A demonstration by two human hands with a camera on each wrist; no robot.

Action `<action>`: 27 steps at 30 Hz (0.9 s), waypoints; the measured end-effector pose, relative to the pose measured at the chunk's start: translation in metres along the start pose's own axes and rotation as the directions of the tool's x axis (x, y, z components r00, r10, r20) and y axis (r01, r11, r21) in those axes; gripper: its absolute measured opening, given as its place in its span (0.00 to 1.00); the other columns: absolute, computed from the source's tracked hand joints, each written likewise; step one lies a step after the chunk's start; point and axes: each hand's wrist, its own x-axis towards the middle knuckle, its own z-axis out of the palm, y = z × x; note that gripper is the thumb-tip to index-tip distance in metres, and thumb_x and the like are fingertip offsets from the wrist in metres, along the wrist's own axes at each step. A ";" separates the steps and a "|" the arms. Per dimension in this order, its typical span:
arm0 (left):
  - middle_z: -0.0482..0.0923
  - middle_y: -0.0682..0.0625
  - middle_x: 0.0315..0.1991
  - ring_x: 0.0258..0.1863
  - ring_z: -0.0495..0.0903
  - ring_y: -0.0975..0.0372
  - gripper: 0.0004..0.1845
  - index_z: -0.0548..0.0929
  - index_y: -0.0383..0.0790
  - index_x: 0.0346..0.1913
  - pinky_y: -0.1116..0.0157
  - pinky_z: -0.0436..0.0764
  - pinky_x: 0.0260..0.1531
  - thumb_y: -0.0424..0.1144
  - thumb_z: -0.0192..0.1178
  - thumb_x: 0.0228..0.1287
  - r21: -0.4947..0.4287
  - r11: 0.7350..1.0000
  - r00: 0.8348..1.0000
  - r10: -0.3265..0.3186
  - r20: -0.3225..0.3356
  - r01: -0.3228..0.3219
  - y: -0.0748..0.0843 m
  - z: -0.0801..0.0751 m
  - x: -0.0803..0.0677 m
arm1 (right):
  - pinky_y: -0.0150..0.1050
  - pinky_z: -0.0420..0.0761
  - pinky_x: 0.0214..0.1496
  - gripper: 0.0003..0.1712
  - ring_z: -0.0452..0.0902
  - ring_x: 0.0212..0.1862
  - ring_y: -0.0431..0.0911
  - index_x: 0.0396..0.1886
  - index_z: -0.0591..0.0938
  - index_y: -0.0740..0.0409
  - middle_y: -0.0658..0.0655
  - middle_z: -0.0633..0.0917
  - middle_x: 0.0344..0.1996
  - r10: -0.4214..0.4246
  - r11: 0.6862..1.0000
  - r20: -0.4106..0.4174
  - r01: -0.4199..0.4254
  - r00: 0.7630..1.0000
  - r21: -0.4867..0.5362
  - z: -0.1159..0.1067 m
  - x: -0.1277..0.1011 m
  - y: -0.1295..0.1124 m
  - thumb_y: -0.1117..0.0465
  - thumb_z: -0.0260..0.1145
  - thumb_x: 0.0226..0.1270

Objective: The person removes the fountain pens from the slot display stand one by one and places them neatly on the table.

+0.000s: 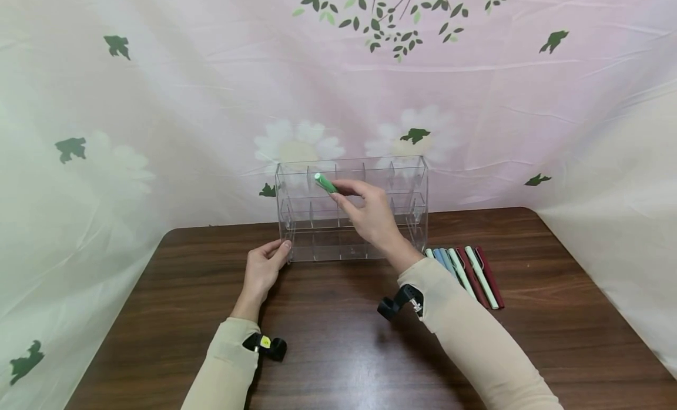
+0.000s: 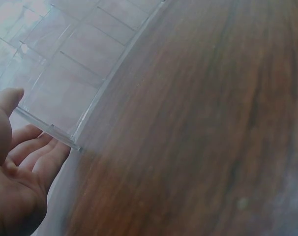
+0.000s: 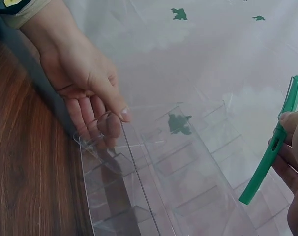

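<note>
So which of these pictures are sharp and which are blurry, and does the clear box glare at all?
Head view: evenly lit and sharp, with soft shadows under the arms on the table. Left wrist view: hazy, the wood grain smeared, the left hand soft. Right wrist view: the green pen is crisp, while the clear organizer shows only faint reflections along its walls, no hard glare.

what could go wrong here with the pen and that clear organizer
1. The right hand pinches the green pen only near one end, above the top row of the clear organizer; it might slip or catch a divider edge.
2. The left hand steadies only the organizer's lower left corner, so a push up top could tip or slide it on the table.
3. The right sleeve lies close to the row of pens and may nudge them.
</note>
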 end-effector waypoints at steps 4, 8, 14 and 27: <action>0.84 0.32 0.66 0.65 0.86 0.46 0.30 0.75 0.28 0.75 0.67 0.88 0.59 0.46 0.63 0.82 0.014 1.000 1.000 0.002 -0.003 -0.002 -0.001 0.000 0.000 | 0.56 0.89 0.61 0.16 0.91 0.54 0.56 0.58 0.89 0.63 0.63 0.93 0.51 -0.010 1.000 -0.011 0.010 1.000 0.012 -0.005 -0.002 0.001 0.65 0.74 0.74; 0.84 0.32 0.65 0.65 0.86 0.46 0.30 0.76 0.27 0.74 0.69 0.88 0.57 0.46 0.63 0.82 0.011 1.000 1.000 0.005 -0.010 -0.005 -0.001 0.001 0.001 | 0.56 0.89 0.61 0.16 0.91 0.53 0.57 0.58 0.89 0.64 0.63 0.93 0.50 -0.022 1.000 -0.018 0.022 1.000 0.018 -0.011 -0.004 0.002 0.66 0.75 0.73; 0.84 0.32 0.65 0.65 0.86 0.46 0.30 0.76 0.29 0.74 0.69 0.88 0.57 0.47 0.63 0.82 0.024 1.000 1.000 0.004 -0.009 -0.004 -0.001 0.000 0.001 | 0.57 0.89 0.58 0.16 0.90 0.51 0.56 0.58 0.90 0.64 0.63 0.93 0.48 -0.035 0.999 -0.032 0.035 0.999 -0.009 -0.020 -0.008 0.003 0.66 0.75 0.72; 0.83 0.32 0.66 0.66 0.85 0.46 0.30 0.75 0.27 0.75 0.68 0.88 0.58 0.46 0.62 0.83 0.019 1.000 1.000 0.007 -0.009 -0.007 -0.001 0.001 0.001 | 0.55 0.90 0.56 0.16 0.91 0.48 0.54 0.57 0.90 0.63 0.61 0.93 0.47 -0.001 1.000 -0.031 0.000 1.000 -0.030 -0.037 -0.021 0.004 0.67 0.76 0.72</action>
